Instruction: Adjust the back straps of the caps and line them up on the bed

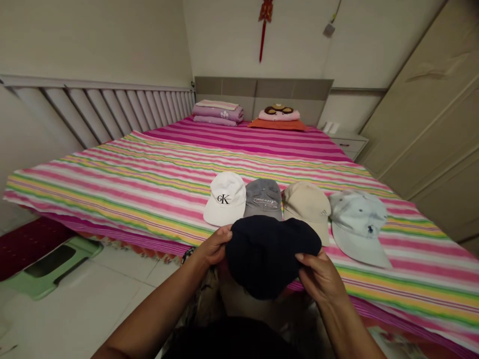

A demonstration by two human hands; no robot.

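Observation:
A dark navy cap [271, 254] is held up between my two hands, just in front of the bed's near edge. My left hand [217, 244] pinches its left side, the thumb on top. On the right side of the cap, my right hand [318, 271] grips with its thumb over the edge and the other fingers underneath. Behind it, a row of caps lies on the bed: a white cap [227, 194] with black letters, a grey cap [263, 197], a beige cap [307, 202] and a pale blue cap [359, 222]. The navy cap partly covers the grey and beige ones.
A striped sheet [149, 174] covers the bed. Folded purple bedding [219, 113] and a pink folded pile [279, 115] lie near the headboard [232, 89]. On the floor at left stands a green stool [48, 274]. A white nightstand [348, 143] is beyond the bed's right side.

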